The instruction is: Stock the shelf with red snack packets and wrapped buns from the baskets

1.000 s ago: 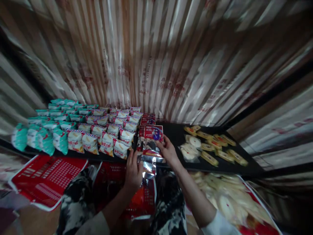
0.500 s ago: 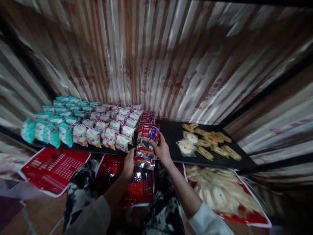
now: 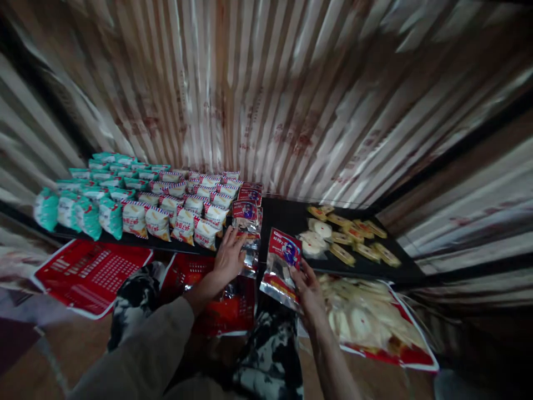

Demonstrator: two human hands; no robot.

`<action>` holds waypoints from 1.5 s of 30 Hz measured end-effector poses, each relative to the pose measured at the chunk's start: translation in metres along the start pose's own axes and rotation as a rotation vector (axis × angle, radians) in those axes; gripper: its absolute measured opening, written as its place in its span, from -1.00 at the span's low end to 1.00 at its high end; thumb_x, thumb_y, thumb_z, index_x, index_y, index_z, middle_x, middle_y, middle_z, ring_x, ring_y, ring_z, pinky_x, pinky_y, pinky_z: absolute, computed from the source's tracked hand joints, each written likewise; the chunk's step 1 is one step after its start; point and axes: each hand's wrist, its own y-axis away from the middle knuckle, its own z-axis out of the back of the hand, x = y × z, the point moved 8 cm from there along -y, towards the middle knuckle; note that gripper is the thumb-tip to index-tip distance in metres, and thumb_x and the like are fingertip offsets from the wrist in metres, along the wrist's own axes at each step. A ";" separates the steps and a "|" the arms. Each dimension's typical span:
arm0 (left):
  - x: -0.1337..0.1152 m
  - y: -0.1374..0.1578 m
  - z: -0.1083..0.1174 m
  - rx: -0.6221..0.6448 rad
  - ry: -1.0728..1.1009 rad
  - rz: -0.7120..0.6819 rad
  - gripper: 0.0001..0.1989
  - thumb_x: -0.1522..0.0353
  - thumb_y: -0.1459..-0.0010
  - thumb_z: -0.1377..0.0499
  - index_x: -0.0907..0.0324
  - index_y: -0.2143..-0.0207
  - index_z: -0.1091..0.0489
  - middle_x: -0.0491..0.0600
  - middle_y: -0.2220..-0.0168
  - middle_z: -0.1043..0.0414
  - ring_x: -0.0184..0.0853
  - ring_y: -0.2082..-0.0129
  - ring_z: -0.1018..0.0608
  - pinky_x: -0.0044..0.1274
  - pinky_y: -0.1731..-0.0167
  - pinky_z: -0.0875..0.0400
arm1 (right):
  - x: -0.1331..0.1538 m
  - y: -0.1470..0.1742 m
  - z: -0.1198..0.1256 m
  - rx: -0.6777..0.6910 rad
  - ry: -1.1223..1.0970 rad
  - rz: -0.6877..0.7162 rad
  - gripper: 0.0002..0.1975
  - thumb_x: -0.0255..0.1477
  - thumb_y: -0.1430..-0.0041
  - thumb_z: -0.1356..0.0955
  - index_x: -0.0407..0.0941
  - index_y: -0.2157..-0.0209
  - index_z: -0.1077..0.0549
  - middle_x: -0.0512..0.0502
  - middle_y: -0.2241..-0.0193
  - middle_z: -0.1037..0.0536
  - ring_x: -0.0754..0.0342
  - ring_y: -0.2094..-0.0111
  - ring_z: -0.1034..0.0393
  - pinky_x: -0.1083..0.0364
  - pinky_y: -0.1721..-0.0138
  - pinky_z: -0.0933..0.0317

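Note:
In my right hand (image 3: 308, 291) is a red and silver snack pouch (image 3: 280, 266), pinched at its right edge and tilted over the shelf's front edge. My left hand (image 3: 230, 256) reaches onto the row of similar snack pouches (image 3: 246, 210), its fingers stretched out and touching them. That row lies overlapping from the back of the shelf to its front. Left of the row stand white chip bags (image 3: 182, 225) with striped tops, several deep. Teal-and-white bags (image 3: 88, 216) fill the far left end.
On the black shelf (image 3: 278, 214), flat round packs (image 3: 313, 244) and yellow bar packs (image 3: 368, 251) lie to the right. Below are red baskets (image 3: 94, 275), one holding bagged pale rounds (image 3: 366, 319). Corrugated sheeting (image 3: 250, 100) rises behind.
My right hand has drawn one pouch away from the row, toward me and to the right. My left hand has moved up and forward onto the pouches in the row.

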 end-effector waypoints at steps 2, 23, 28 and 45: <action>-0.001 -0.009 -0.004 0.040 -0.029 -0.010 -0.44 0.43 -0.07 -0.13 0.21 -0.17 -0.22 0.12 -0.28 -0.03 -0.08 -0.33 0.10 -0.19 -0.23 -0.01 | -0.005 0.008 0.010 0.031 0.013 -0.034 -0.21 -0.30 0.32 -0.55 -0.07 -0.04 -0.35 0.00 0.43 -0.62 0.03 0.43 -0.51 0.11 0.42 -0.37; 0.007 -0.020 -0.022 -0.090 -0.083 -0.146 -0.64 0.42 -0.17 -0.04 0.20 -0.02 -0.39 0.14 -0.16 -0.23 -0.10 -0.23 -0.19 -0.20 -0.17 -0.20 | -0.030 0.017 0.009 0.114 -0.043 -0.042 -0.14 -0.21 0.23 -0.53 -0.08 -0.14 -0.23 -0.03 0.38 -0.63 -0.04 0.34 -0.54 0.03 0.30 -0.40; 0.007 -0.011 -0.021 -0.084 -0.070 -0.166 -0.65 0.47 -0.18 -0.02 0.15 0.03 -0.43 0.09 -0.14 -0.27 -0.16 -0.22 -0.21 -0.25 -0.15 -0.24 | -0.031 0.016 0.009 0.110 -0.050 -0.045 -0.16 -0.21 0.23 -0.52 -0.08 -0.12 -0.24 -0.04 0.37 -0.63 -0.05 0.34 -0.54 0.03 0.31 -0.40; -0.019 0.050 -0.007 -0.128 -0.273 -0.344 -0.67 0.45 -0.20 0.01 0.12 0.08 -0.46 0.15 -0.10 -0.31 -0.10 -0.21 -0.24 -0.18 -0.10 -0.28 | 0.024 -0.079 -0.108 0.276 0.198 0.228 -0.31 -0.24 0.12 -0.43 -0.12 -0.07 -0.26 -0.01 0.39 -0.59 0.07 0.40 -0.49 0.08 0.31 -0.37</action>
